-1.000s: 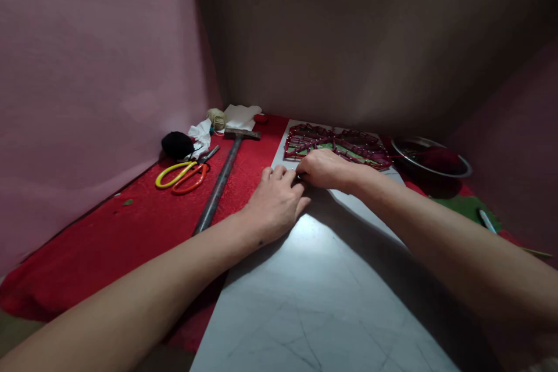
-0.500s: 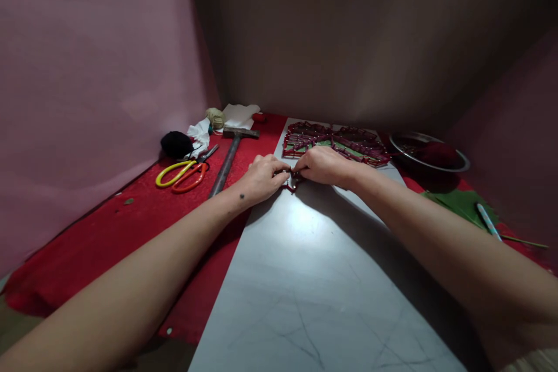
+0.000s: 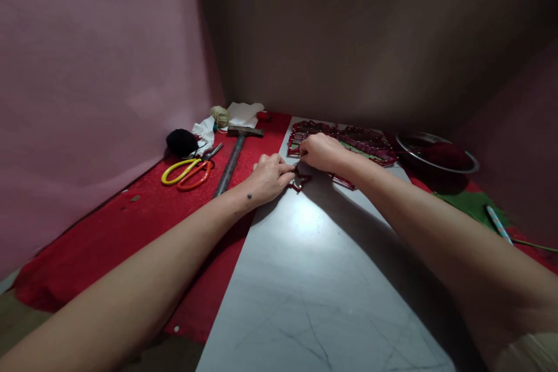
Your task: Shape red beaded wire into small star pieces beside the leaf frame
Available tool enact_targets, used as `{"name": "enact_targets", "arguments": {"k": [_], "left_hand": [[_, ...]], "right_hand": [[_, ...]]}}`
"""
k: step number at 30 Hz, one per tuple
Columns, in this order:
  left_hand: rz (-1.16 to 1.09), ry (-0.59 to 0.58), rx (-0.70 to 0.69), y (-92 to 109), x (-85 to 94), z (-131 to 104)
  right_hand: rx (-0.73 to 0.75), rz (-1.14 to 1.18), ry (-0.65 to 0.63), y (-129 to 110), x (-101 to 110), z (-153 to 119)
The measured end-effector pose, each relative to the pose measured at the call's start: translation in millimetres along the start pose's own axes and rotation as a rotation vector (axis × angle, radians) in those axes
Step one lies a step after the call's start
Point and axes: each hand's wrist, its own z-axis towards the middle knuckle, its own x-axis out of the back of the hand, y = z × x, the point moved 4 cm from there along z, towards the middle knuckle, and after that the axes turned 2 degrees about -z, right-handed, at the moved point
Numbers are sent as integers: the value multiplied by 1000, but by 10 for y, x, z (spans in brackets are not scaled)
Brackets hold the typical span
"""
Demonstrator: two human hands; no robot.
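A hammer [image 3: 233, 160] and scissors [image 3: 204, 157] lie centre-left, a bowl [image 3: 466, 171] right; mid-frame, a star [image 3: 299, 181] touches the left hand's [image 3: 270, 177] fingers below the right hand [image 3: 322, 151]; I cannot tell either's grip.

The right hand [image 3: 325, 152] has risen off the small string-art star [image 3: 300, 180] toward the larger string-art figure [image 3: 370, 146]. The left hand [image 3: 271, 178], earlier covering the star, now sits at its left edge, and red threads [image 3: 343, 181] have appeared below the right wrist.

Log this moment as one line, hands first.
left hand: at small star-shaped string outline | right hand: bunched, partly hiding large string pattern | hammer and scissors: on red cloth
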Motion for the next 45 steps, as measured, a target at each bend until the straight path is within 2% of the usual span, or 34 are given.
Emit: {"name": "enact_targets", "arguments": {"k": [3,6,10,12,15,20,25,30,33,35,40,45], "left_hand": [[17,-7,-26,27,39,3],[7,-7,-13,2,143,11],[-48,172,101,-147,390,10],[-80,225,160,-233,462,9],[-57,235,184,-309,464,24],[86,219,107,-320,346,55],[128,205,69,-322,300,59],[99,237,83,-337,311,56],[77,270,65,-331,317,45],[35,281,44,-312,319,34],[-134,163,-32,-213,269,14],[-122,43,-78,-121,214,-21]], "right_hand": [[21,-129,30,-136,61,59],[39,-132,40,-315,93,104],[-38,-34,13,-461,78,118],[-86,3,-14,-497,61,92],[-118,-6,-9,-568,64,10],[-47,-93,-4,-728,74,-145],[27,-106,14,-638,34,-237],[125,16,83,-475,-72,-402],[38,35,171,-387,-80,-470],[-23,25,168,-339,-74,-457],[-22,120,107,-263,-46,-315],[0,243,109,-230,-70,-310]]}}
